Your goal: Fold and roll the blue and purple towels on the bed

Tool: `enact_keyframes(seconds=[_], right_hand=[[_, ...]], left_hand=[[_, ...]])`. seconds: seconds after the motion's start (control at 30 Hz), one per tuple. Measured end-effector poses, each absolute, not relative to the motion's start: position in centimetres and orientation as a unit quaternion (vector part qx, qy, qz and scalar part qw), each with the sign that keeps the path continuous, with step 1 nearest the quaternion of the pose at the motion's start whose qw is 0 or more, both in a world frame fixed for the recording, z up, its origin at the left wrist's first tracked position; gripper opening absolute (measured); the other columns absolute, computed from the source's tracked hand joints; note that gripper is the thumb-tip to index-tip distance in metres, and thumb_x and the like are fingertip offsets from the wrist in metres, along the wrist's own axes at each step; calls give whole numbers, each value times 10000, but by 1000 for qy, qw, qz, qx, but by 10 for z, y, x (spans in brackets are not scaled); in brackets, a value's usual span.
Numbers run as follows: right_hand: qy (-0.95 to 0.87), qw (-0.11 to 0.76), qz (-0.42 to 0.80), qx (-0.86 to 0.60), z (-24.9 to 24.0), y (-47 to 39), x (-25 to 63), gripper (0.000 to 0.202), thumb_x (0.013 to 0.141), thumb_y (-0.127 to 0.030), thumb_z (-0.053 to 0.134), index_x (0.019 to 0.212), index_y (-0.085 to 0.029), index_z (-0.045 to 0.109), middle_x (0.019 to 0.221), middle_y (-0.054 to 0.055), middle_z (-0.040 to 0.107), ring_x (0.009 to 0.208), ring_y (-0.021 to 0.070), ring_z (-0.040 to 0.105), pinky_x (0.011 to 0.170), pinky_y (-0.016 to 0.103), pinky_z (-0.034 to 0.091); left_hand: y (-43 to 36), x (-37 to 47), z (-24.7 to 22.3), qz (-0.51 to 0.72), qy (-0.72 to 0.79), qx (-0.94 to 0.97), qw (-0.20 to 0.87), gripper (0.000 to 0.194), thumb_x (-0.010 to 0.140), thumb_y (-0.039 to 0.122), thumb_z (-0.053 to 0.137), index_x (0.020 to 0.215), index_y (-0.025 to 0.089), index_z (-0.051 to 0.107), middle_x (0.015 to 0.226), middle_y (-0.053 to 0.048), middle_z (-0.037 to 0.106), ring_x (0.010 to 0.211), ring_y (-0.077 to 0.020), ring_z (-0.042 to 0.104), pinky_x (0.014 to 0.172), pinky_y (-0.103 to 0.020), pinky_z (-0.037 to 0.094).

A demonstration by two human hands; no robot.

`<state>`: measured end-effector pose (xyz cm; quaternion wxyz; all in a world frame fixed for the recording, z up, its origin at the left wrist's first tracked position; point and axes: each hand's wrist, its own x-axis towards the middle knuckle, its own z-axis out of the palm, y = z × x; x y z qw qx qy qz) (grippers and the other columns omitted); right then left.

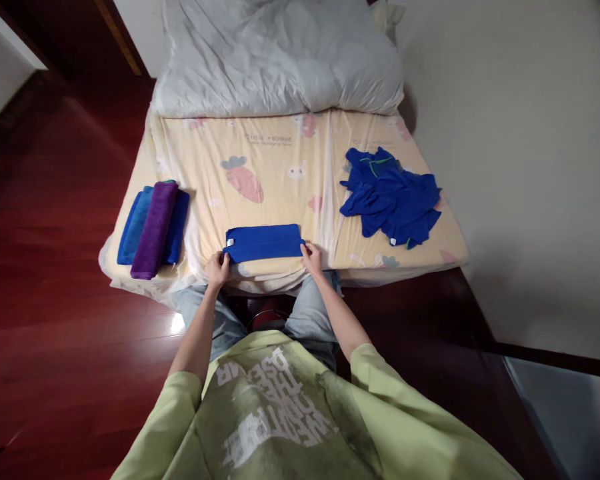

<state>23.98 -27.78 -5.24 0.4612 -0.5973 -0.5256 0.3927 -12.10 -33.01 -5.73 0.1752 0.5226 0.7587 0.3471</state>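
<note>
A blue cloth (265, 243), folded into a flat rectangle with a small white tag at its left end, lies near the front edge of the bed. My left hand (218, 268) pinches its near left corner. At the right end, my right hand (311, 259) has its fingers closed on the near corner. Farther left lies a rolled or folded purple towel (155, 230) on top of folded blue towels (139, 227). A crumpled heap of blue cloths (393, 197) with green edging rests on the right part of the bed.
The bed (280, 180) has a yellow sheet with carrot and rabbit prints. A bulky grey-white quilt (280, 57) covers its far end. A pale wall (520, 167) stands on the right, and dark red wooden floor (45, 267) shows on the left.
</note>
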Motion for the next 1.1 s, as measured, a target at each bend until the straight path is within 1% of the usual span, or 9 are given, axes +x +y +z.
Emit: enact_keyframes(seconds=[0.47,0.63,0.73,0.77,0.83,0.9,0.97,1.03,1.1], right_hand=[[-517,470,385,-604,-58,-277,240,524,877,-726,619,899,-204,666,667,12,633,451,138,533,405,271,416],[-517,474,377,-605,-60,-275,239,515,866,-716,629,907,-204,665,709,26,665,468,130,530,419,265,416],[-508,488,362,-610,-60,-274,238,517,833,-710,658,945,-205,648,788,46,690,530,138,564,455,266,451],[-506,493,355,-613,-60,-273,237,513,823,-704,668,952,-208,636,799,45,685,554,140,574,478,265,468],[-503,498,342,-618,-61,-273,237,491,811,-685,686,948,-221,605,755,19,641,578,144,577,513,263,484],[-498,498,339,-624,-63,-273,238,454,808,-653,705,931,-236,577,672,-28,552,550,143,541,507,262,468],[-496,494,341,-627,-64,-273,238,400,824,-605,711,909,-245,561,634,-57,480,516,138,492,492,262,448],[-514,492,328,-622,-64,-272,239,326,847,-535,704,867,-241,566,668,-46,489,536,134,478,531,269,472],[-546,488,297,-613,-64,-271,240,256,862,-458,683,812,-230,581,747,-12,536,598,136,491,614,281,509]], left_hand=[[-331,-120,-55,352,759,518,179,379,953,540,497,994,216,689,899,-90,722,852,-263,674,805,-370,524],[-331,-119,-53,369,753,511,190,387,948,529,518,1095,211,684,939,-87,748,864,-256,693,807,-366,528],[-332,-117,-49,381,749,504,201,386,948,521,532,1139,211,661,944,-74,751,851,-240,701,797,-351,531],[-333,-116,-48,384,747,503,204,385,946,520,538,1145,212,653,938,-69,747,840,-235,699,793,-349,531],[-333,-115,-47,390,746,499,207,382,937,519,548,1149,216,640,913,-58,734,814,-228,689,787,-349,530],[-333,-115,-47,395,744,497,210,382,929,521,559,1153,220,629,897,-49,719,795,-223,677,786,-352,530],[-333,-115,-48,405,738,498,208,383,919,516,573,1162,222,616,911,-48,705,796,-217,665,800,-356,535],[-332,-115,-49,419,732,499,198,375,901,500,599,1150,220,606,967,-61,689,809,-208,651,809,-357,544],[-331,-116,-49,428,727,503,186,334,881,476,625,1092,218,616,1032,-78,667,813,-199,639,807,-355,554]])
